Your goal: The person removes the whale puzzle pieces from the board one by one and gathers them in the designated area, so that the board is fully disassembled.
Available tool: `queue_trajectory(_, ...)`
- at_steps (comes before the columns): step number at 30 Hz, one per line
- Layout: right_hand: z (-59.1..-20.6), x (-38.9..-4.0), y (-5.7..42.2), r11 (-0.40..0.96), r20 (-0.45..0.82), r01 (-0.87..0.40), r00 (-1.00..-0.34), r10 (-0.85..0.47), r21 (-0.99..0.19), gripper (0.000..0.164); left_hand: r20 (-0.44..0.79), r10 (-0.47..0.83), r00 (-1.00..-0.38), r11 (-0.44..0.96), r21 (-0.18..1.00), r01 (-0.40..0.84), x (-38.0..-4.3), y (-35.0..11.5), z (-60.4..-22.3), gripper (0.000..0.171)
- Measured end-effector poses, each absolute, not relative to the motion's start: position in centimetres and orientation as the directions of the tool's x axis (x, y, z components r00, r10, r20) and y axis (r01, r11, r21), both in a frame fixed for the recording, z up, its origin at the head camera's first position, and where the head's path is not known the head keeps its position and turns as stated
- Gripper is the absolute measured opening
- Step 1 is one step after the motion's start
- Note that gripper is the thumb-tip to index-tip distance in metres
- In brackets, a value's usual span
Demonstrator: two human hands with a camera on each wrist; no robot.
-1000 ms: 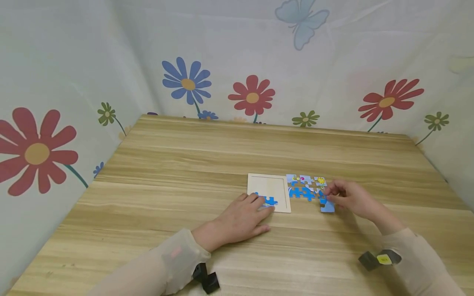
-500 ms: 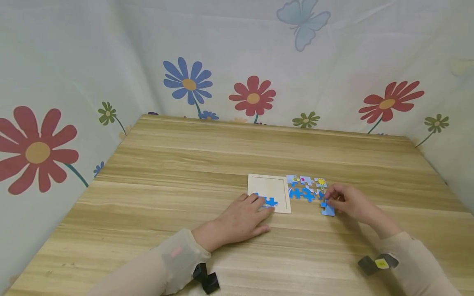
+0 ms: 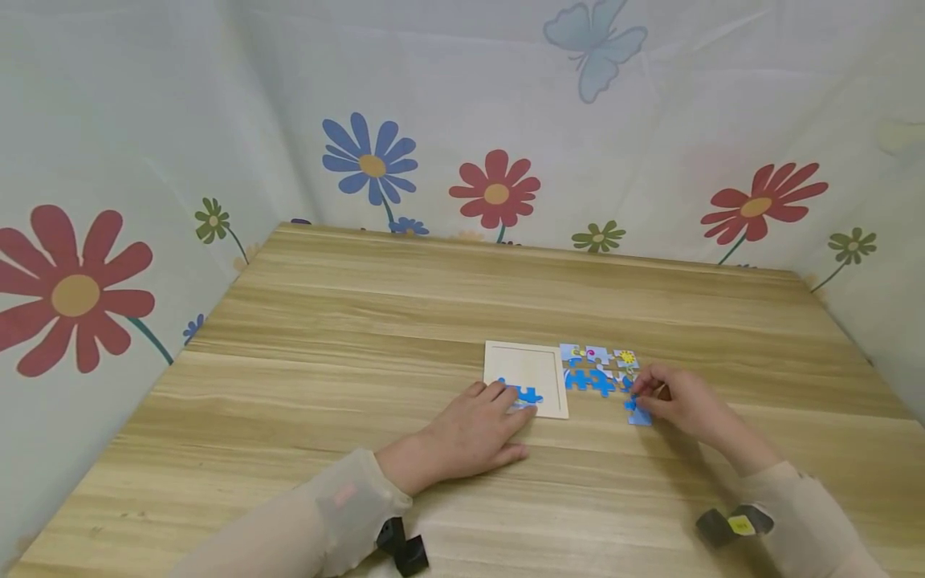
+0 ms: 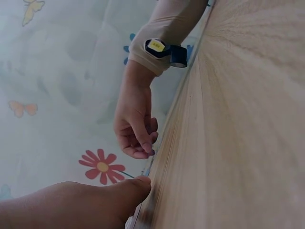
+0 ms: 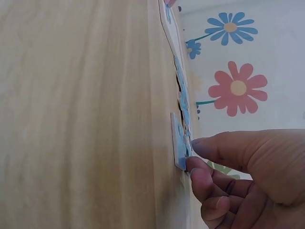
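In the head view my left hand (image 3: 470,429) lies over the near left corner of a shallow wooden puzzle tray (image 3: 523,357). Its fingers rest on blue puzzle pieces (image 3: 530,394) along the tray's near edge, hiding part of them. My right hand (image 3: 686,407) pinches a small blue puzzle piece (image 3: 631,404) between thumb and index finger, mostly covered by the fingertips. Just under it, a light-blue puzzle piece (image 5: 179,148) lies on the table in the right wrist view. The other fingers of that hand (image 5: 228,191) curl inward.
Right of the tray lies a cluster of puzzle pieces (image 3: 592,380), one showing a yellow sun (image 3: 627,358). They sit on a wood-grain table (image 3: 405,297). A flower-printed curtain (image 3: 448,96) hangs behind its far edge.
My right hand has shifted slightly toward the near side, and the light-blue puzzle piece beneath its fingertips now lies a little nearer. My left hand has stayed on the tray.
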State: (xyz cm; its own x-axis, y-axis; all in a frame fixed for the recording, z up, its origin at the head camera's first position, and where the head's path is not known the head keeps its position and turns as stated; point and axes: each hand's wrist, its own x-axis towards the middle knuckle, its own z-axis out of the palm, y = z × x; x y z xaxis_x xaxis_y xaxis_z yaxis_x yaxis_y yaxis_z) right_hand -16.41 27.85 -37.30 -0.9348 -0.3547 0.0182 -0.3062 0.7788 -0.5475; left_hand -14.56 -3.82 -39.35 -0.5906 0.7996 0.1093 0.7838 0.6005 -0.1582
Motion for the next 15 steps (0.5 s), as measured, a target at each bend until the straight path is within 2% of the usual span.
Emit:
queue_trajectory(8, -36.1, -16.3, 26.3, 0.814, 0.018, -0.268, -0.953, -0.302, -0.515, 0.006, 0.06, 0.78, -0.623, 0.626, -0.105, 0.773, -14.6, -3.7, -39.1, 0.054)
queue_trajectory(15, -35.1, -16.3, 23.8, 0.819, 0.068, -0.298, -0.95, -0.305, -0.491, 0.007, 0.077, 0.767, -0.638, 0.641, -0.035, 0.767, -14.7, -3.8, -39.0, 0.048)
